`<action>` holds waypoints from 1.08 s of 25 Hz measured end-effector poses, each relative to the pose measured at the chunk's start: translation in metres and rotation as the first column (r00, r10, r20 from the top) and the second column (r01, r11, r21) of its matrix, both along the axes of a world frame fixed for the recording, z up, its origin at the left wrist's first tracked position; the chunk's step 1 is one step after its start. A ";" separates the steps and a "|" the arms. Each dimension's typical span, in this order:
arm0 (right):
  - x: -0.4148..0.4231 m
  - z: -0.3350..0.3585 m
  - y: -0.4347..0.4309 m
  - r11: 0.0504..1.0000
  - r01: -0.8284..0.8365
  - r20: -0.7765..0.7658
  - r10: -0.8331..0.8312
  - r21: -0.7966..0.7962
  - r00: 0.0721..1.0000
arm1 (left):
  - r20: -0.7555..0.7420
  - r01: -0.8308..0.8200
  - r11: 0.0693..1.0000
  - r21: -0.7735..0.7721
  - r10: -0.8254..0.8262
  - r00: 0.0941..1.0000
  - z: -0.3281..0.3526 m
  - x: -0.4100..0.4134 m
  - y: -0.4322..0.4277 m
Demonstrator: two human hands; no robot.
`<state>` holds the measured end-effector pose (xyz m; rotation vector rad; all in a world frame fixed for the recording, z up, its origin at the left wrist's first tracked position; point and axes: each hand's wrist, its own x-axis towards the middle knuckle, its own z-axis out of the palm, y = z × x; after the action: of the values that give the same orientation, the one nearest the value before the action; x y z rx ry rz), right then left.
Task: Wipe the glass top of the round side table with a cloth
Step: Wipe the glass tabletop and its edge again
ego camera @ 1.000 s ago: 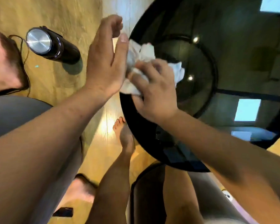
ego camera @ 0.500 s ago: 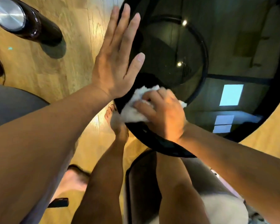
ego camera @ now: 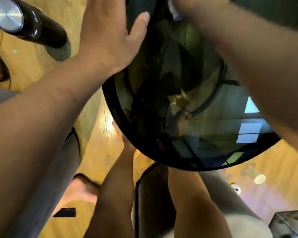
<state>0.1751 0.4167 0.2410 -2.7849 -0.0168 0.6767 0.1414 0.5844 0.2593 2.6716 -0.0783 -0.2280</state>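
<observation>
The round side table's dark glass top (ego camera: 205,148) fills the middle and right of the head view and mirrors the room. My left hand (ego camera: 110,35) is flat, fingers apart, against the table's left rim and holds nothing. My right forearm crosses the top right, and my right hand (ego camera: 194,6) is mostly cut off by the upper edge of the frame. A small piece of the white cloth (ego camera: 175,12) shows under it, pressed to the far part of the glass. The frame is blurred by motion.
A black flask with a silver cap (ego camera: 24,24) stands on the wooden floor to the left of the table. My bare legs (ego camera: 117,186) and a dark stool frame (ego camera: 144,194) are below the table's near edge. Small objects (ego camera: 258,177) lie on the floor at lower right.
My right hand has swept the cloth from the near left rim to the far side of the glass, almost out of frame. My left hand stays at the left rim.
</observation>
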 end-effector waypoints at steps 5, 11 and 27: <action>-0.001 -0.012 -0.024 0.994 0.084 0.535 -0.033 -0.071 0.844 | -0.038 0.354 0.907 0.227 -0.355 0.934 0.015 0.044 -0.018; 0.013 -0.005 -0.069 0.969 0.216 -0.041 -0.212 0.123 0.976 | -0.644 0.118 0.990 -0.079 -0.141 0.752 0.008 0.065 -0.068; -0.041 0.018 -0.152 0.884 -0.439 0.312 0.377 0.158 0.872 | 0.113 0.603 0.728 0.325 -0.663 0.740 0.002 0.002 -0.094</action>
<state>0.1342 0.2649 0.2593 -2.6433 -0.7173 0.3405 0.1432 0.4908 0.2615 2.8216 -1.1380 -0.1531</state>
